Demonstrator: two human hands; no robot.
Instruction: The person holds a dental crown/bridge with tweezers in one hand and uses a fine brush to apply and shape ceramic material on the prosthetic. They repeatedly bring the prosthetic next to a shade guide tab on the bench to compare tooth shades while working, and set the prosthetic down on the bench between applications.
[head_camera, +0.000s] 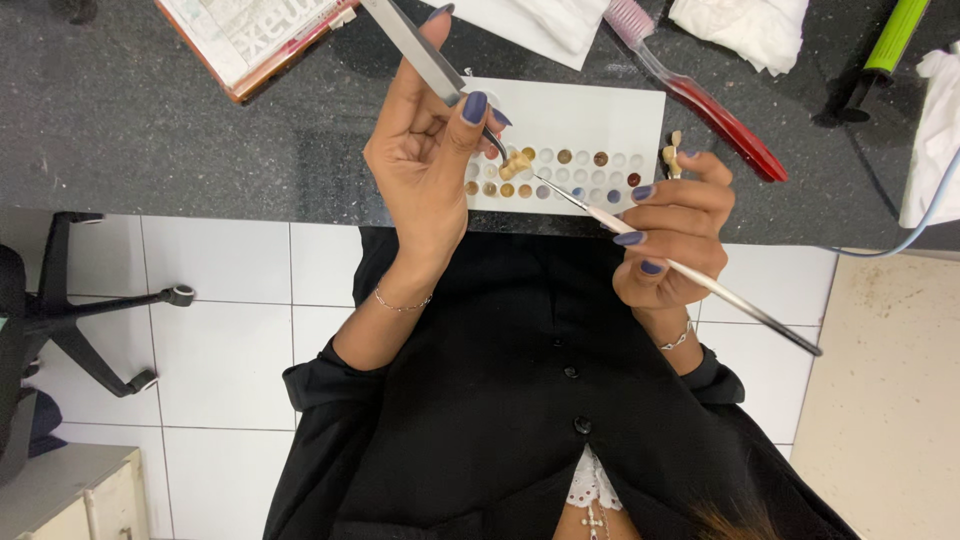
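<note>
My left hand (420, 165) grips silver metal tweezers (415, 45), whose tips pinch a small cream tooth-shaped piece (517, 162) just above a white palette (600, 110) with rows of small wells holding brown, tan and bluish colours. In my right hand (675, 240) is a thin long-handled brush (720, 293), held like a pen, its fine tip touching the piece in the tweezers. A second small cream piece (672, 156) sticks up at the fingertips of my right hand. Both hands hover over the front edge of the dark speckled counter (150, 130).
A pink and red toothbrush (700, 95) lies right of the palette. White tissues (745, 25) and a green-handled tool (890, 40) sit at the back right, a printed booklet (250, 35) at the back left. A grey cable (900, 240) hangs at the right. An office chair base (70, 300) stands on the tiled floor.
</note>
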